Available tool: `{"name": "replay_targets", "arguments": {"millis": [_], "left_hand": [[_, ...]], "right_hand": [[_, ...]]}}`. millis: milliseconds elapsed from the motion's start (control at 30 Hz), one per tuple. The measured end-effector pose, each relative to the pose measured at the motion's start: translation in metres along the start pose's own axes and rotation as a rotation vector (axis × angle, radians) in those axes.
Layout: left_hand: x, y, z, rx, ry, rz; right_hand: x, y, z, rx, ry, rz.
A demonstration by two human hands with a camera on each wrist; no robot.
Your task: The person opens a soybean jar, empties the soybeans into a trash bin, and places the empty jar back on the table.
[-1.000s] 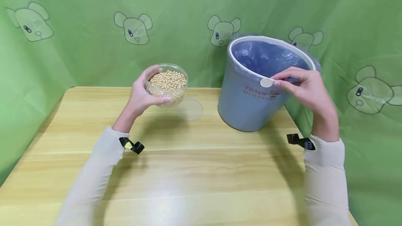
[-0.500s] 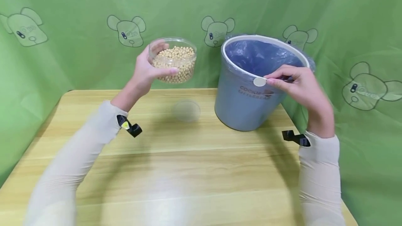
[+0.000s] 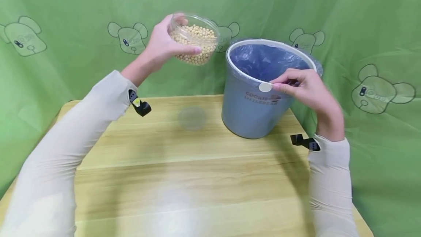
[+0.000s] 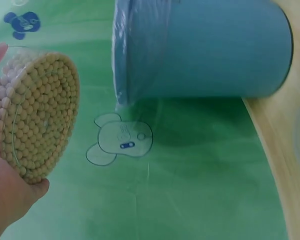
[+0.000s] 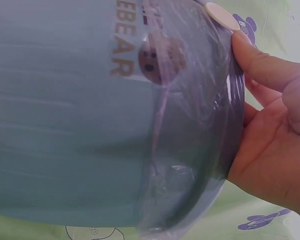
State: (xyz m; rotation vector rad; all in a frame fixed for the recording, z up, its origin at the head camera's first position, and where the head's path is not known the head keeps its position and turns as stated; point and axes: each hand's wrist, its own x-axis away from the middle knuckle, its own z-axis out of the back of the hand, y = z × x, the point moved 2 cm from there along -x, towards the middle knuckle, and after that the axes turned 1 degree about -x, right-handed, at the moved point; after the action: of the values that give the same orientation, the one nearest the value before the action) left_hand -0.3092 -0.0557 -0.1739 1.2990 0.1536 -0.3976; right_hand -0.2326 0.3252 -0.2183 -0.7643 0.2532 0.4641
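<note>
My left hand (image 3: 167, 43) grips a clear round plastic tub (image 3: 197, 43) of pale yellow soybeans (image 4: 40, 110), thumb on its near side. It is raised off the table, tilted a little to the right, up and left of the trash can's mouth. The blue-grey trash can (image 3: 250, 112) stands on the table, lined with a clear plastic bag (image 3: 260, 61) under a white rim ring (image 3: 231, 56). With thumb and fingers my right hand (image 3: 302, 87) pinches the rim beside its white oval tab (image 3: 265, 87); some of its fingertips are hidden inside the rim.
A clear round lid (image 3: 192, 118) lies flat on the wooden table (image 3: 197, 178), left of the trash can. Green curtain (image 3: 82, 61) with printed bear heads hangs behind the table and along its sides.
My left hand has lifted the tub of soybeans up and to the right, toward the trash can, and tipped it slightly. The right hand keeps its hold on the rim.
</note>
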Motion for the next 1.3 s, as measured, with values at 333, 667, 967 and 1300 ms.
{"name": "replay_targets", "arguments": {"millis": [333, 667, 967, 1300], "left_hand": [[-0.029, 0.005, -0.013, -0.202, -0.059, -0.022], [-0.044, 0.005, -0.024, -0.263, -0.098, -0.007], [-0.058, 0.017, -0.029, -0.402, -0.155, -0.041], [-0.072, 0.028, -0.045, -0.533, -0.200, -0.072]], "right_hand": [[-0.002, 0.000, 0.004, 0.018, -0.055, -0.025], [0.003, 0.000, 0.002, 0.004, -0.042, 0.000], [0.001, -0.003, 0.006, 0.003, -0.031, 0.017], [0.002, -0.003, 0.010, 0.000, -0.036, 0.001]]}}
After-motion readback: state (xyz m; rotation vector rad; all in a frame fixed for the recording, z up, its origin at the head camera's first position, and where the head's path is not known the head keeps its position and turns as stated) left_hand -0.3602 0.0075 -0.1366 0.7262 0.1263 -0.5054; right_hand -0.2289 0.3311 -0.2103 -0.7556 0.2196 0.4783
